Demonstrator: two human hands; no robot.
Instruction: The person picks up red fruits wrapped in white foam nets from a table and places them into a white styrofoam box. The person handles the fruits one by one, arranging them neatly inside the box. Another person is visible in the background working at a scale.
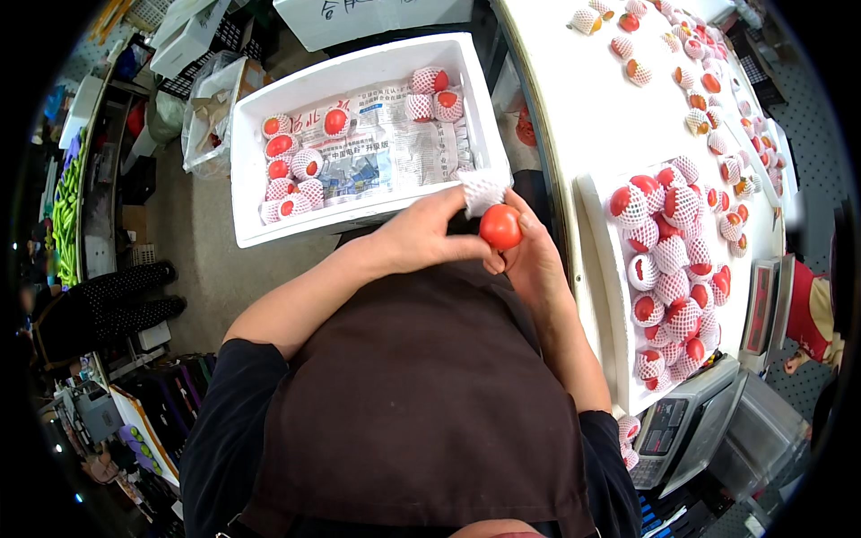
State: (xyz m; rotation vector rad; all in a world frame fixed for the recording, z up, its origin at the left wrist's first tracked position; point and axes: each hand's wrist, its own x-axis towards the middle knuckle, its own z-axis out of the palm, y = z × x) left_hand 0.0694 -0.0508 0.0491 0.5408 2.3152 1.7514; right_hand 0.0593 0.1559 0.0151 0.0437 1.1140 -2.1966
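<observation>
A bare red tomato (pixel 501 226) is held in the fingers of my right hand (pixel 538 259), in front of the apron. Just above it, a white foam net sleeve (pixel 483 191) hangs at the fingertips of my left hand (pixel 420 232), whose thumb reaches to the tomato's lower side. Some of the left fingers are hidden behind the sleeve. Beyond my hands stands a white foam box (pixel 366 212) lined with newspaper (pixel 420 151). Netted tomatoes (pixel 279 145) line its left side, and three more netted tomatoes (pixel 420 107) sit at its far right corner.
At right, a white table (pixel 545 74) carries a foam tray (pixel 605 269) heaped with netted tomatoes (pixel 672 255), plus scattered netted fruit (pixel 699 121). Weighing scales (pixel 662 430) stand at the table's near end. A bagged carton (pixel 215 121) is on the floor at left. Another person (pixel 807 302) stands far right.
</observation>
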